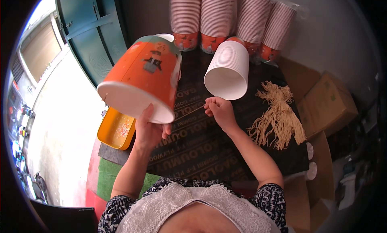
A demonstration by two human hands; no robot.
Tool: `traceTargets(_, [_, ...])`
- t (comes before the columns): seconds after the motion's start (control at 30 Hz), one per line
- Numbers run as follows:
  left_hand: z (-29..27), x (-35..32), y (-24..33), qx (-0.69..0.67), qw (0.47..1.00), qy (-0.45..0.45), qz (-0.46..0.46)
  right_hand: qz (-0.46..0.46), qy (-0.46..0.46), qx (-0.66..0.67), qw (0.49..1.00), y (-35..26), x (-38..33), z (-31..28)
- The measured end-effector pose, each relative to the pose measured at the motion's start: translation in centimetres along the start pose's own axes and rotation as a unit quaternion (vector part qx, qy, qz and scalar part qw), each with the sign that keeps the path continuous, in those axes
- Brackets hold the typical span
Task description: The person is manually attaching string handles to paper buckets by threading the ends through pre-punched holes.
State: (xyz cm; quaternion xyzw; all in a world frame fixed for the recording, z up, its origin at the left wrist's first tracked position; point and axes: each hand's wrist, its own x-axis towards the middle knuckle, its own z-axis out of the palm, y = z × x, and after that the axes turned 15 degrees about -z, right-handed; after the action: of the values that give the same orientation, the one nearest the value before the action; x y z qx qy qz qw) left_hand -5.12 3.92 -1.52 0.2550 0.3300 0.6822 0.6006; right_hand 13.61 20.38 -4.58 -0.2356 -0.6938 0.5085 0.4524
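My left hand (151, 126) grips a large orange paper bucket (141, 71) near its white end, the thumb lying on the white surface. The bucket is tilted and bears a dark printed figure; a greenish band runs around its far end. My right hand (219, 112) has thumb and fingers pinched together on a thin cord (197, 109), which stretches leftward toward the bucket. Just beyond that hand a stack of nested white paper buckets (227, 69) lies on its side, its open mouth facing me. To the right rests a bundle of beige cords (278, 116).
Tall wrapped stacks of paper buckets (219, 15) stand along the back of the dark plywood table (193, 152). A yellow tray (105, 126) with small colourful bits sits at the left edge. Cardboard boxes (328, 102) are at the right, a green door (88, 35) at the far left.
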Motion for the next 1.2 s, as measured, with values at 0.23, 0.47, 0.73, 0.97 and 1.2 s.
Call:
traceTargets(0.23, [-0.3,-2.1,-1.6,-0.027,0.996,-0.085,-0.03,0.062,0.068,0.217,0.972,1.0,1.0,0.5])
traceTargets(0.47, [0.9,-3.4,-2.0,0.016,0.999,0.04,-0.018,0.066,0.106,0.384,0.915,0.0,1.9,1.0])
traceTargets(0.73, [1.6,-0.6,-0.3,-0.008,0.994,0.104,-0.011,0.047,-0.033,0.44,0.896,-3.1,2.1,-0.1])
traceTargets(0.97, [2.6,3.1,0.6,-0.015,1.0,-0.015,0.005,0.01,-0.079,0.437,0.896,-3.3,1.6,-0.4])
traceTargets(1.2, [2.5,4.7,-0.7,-0.038,0.992,-0.112,-0.036,0.016,-0.071,0.307,0.949,-4.8,1.3,0.5])
